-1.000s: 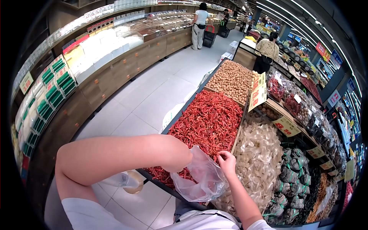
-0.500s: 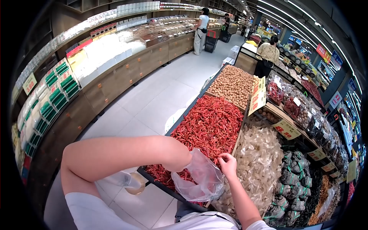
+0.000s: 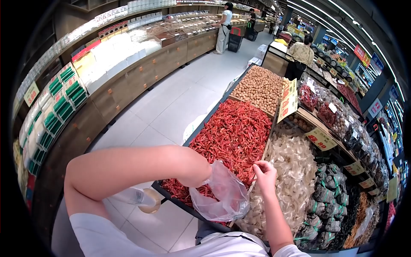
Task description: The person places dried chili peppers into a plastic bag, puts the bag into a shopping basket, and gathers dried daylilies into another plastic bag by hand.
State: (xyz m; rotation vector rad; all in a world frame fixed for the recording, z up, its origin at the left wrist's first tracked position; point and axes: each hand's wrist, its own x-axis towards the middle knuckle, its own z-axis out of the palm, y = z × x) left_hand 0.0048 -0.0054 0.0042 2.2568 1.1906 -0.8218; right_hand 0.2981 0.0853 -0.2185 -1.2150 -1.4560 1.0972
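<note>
My left hand is bent in from the left over the bin, gripping the rim of a clear plastic bag; its fingers are mostly hidden. The bag hangs with its mouth open above the near end of the dried red chilies. Beside the bag on the right, my right hand has thumb and fingers pinched together at the chilies' right edge. Whatever lies between those fingertips is too small to make out.
Walnuts fill the section beyond the chilies. Pale dried pieces lie to the right, then dark bundles with green ties. Price signs stand along the divider. A person stands farther along; another is across the aisle.
My right hand has moved right and slightly up, away from the bag, still pinched. My left hand and the bag have barely shifted.
</note>
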